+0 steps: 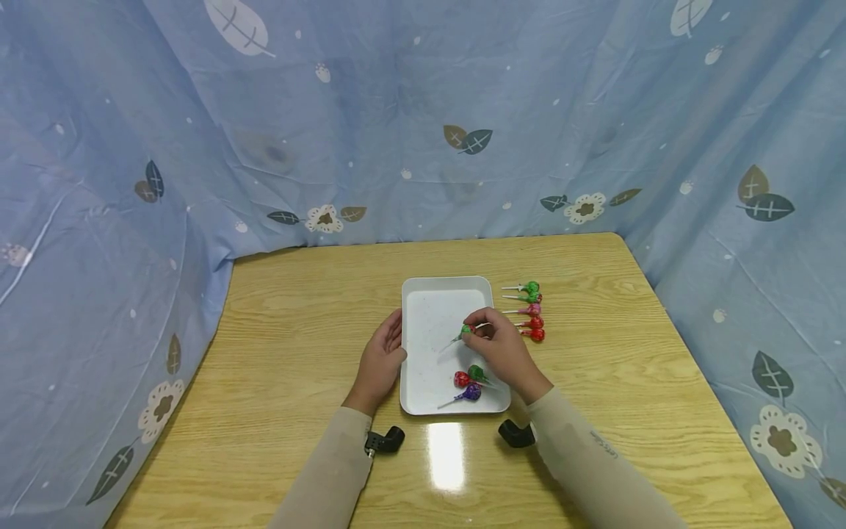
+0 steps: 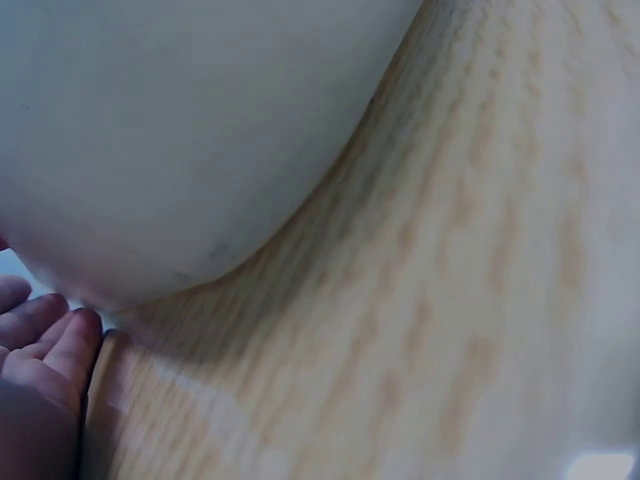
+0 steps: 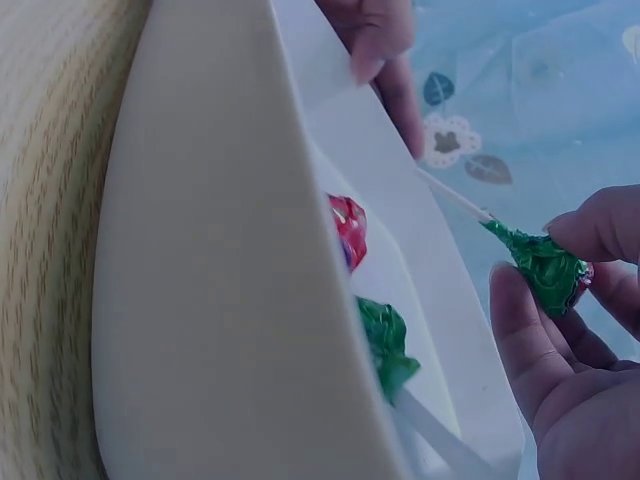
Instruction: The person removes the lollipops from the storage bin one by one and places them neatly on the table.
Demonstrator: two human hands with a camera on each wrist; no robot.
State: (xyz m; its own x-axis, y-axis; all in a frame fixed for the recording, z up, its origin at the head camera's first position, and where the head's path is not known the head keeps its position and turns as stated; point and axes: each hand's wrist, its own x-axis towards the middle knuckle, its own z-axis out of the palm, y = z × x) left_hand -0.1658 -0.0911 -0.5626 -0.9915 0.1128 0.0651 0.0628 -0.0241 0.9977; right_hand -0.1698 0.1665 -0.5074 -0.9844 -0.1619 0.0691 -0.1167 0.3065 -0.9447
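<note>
My right hand pinches a lollipop in a green wrapper with a bit of red, above the white tray. Its thin white stick points to the lower left in the head view. Inside the tray's near end lie a red lollipop, a green lollipop and a purple lollipop. Along the tray's left side rests my left hand, its fingers extended by the wall. In the left wrist view, the fingertips show close to the tray's outer wall.
To the right of the tray, several lollipops lie in a column on the wooden table: green ones at the back, then a pink one, then red ones. A blue patterned curtain hangs around the table.
</note>
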